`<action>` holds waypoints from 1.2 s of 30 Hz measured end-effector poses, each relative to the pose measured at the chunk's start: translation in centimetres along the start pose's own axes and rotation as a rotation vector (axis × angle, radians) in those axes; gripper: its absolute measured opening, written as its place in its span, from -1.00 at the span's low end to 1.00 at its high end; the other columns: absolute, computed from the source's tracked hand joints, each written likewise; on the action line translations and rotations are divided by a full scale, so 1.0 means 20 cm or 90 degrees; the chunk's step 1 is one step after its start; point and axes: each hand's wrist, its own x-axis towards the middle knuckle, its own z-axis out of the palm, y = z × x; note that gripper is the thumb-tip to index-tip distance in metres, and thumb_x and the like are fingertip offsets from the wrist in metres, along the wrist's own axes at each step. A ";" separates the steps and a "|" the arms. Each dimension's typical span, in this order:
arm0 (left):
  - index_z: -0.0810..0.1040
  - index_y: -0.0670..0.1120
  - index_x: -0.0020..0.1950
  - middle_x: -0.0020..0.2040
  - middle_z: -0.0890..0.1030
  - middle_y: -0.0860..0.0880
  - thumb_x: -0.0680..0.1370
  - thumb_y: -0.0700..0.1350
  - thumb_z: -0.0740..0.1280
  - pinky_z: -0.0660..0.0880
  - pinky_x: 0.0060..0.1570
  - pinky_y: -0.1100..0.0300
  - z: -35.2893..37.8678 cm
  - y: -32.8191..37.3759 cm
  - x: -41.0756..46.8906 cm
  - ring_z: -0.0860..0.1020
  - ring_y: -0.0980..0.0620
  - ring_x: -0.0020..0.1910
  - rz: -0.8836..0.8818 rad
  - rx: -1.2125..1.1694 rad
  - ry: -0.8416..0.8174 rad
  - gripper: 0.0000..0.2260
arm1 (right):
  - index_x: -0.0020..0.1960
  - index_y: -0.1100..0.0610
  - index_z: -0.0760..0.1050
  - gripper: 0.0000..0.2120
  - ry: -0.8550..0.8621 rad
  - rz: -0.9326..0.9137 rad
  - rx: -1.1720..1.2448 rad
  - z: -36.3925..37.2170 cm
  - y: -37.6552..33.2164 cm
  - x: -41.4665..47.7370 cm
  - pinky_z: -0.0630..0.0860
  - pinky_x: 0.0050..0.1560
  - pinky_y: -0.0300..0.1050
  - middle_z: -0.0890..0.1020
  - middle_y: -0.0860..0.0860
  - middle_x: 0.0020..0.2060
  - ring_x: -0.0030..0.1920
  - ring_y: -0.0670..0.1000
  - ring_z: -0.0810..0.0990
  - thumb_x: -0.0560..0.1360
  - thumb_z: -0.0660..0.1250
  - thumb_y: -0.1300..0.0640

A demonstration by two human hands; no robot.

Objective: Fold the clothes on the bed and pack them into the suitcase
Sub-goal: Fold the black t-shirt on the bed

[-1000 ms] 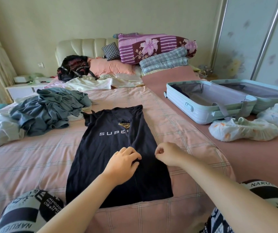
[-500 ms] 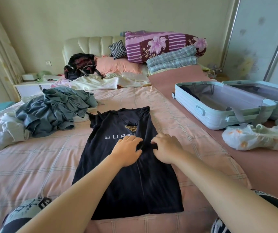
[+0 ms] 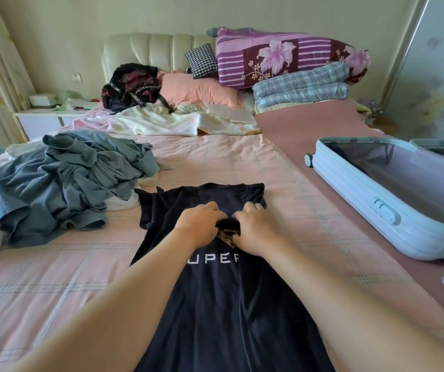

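The shirt (image 3: 215, 304) is lying flat on the bed (image 3: 54, 277), and its chest cloth is being pinched up by the curled fingers of the left hand (image 3: 199, 226) and right hand (image 3: 255, 232), set close together. If the bunch is being pulled unevenly, the tucked sides could be dragged open and creased. Left of the shirt, a grey pile (image 3: 62, 183) is lying just beside its sleeve and could be snagged. Right of the shirt, well apart, the open suitcase (image 3: 363, 210) is waiting.

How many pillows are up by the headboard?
2: a small checkered pillow leaning on the headboard, and a pink pillow lying below it. Others may hide behind the folded quilts.
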 end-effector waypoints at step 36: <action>0.47 -0.13 -0.09 -0.21 0.51 -0.06 0.63 -0.12 0.26 0.35 -0.21 0.11 -0.23 -0.64 -0.07 0.44 0.00 -0.25 -0.277 -0.586 0.242 -0.87 | 0.38 -0.08 0.47 -0.63 -0.012 0.057 0.745 -0.06 -0.58 0.53 0.50 -0.04 -0.14 0.62 -0.03 0.14 0.04 -0.02 0.61 0.57 0.25 0.04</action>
